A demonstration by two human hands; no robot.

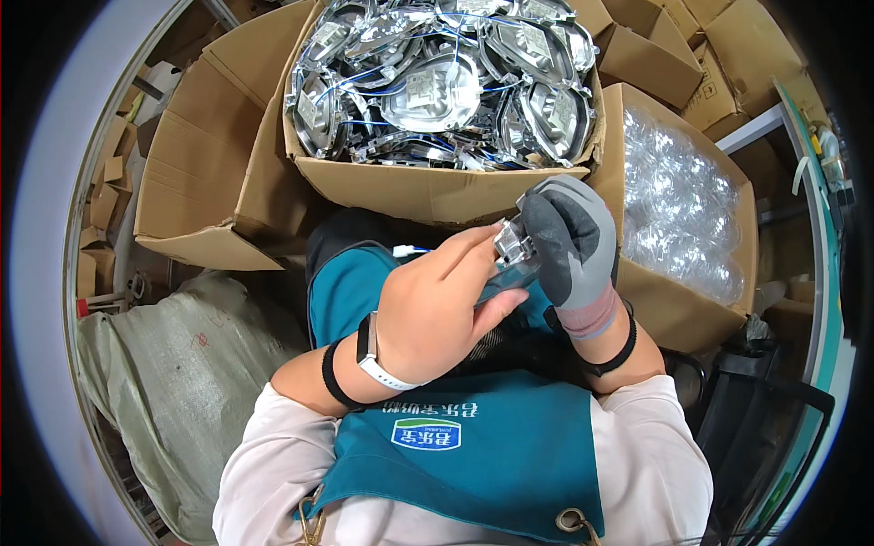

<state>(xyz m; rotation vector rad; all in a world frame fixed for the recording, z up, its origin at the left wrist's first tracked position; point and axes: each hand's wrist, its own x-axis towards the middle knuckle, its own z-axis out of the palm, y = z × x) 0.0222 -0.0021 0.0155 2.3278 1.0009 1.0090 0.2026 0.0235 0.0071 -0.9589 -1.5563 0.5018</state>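
A small shiny metal part (pixel 512 244) sat between the two hands, held up over the lap just in front of the middle carton. The left hand (pixel 437 305), bare, with a white watch band at the wrist, was curled round it from below, fingers stretched along its underside and thumb tucked beneath. The right hand (pixel 569 241), in a grey glove with a dark palm coating, was closed over its top edge, fingertips pinching the metal. A thin blue and white wire (pixel 410 249) seemed to trail from the part toward the left, though the hand hid where it joined.

Beyond the hands stood an open brown cardboard box (pixel 437 191) heaped with silvery metal housings (pixel 437 86) tangled in blue wires. To its right another brown carton (pixel 674 309) held clear plastic domes (pixel 678 205). A folded empty carton (pixel 205 164) leaned at the left, above a grey woven sack (pixel 173 373). On the teal apron (pixel 492 464) a small white and green rectangular label (pixel 426 434) showed at chest height
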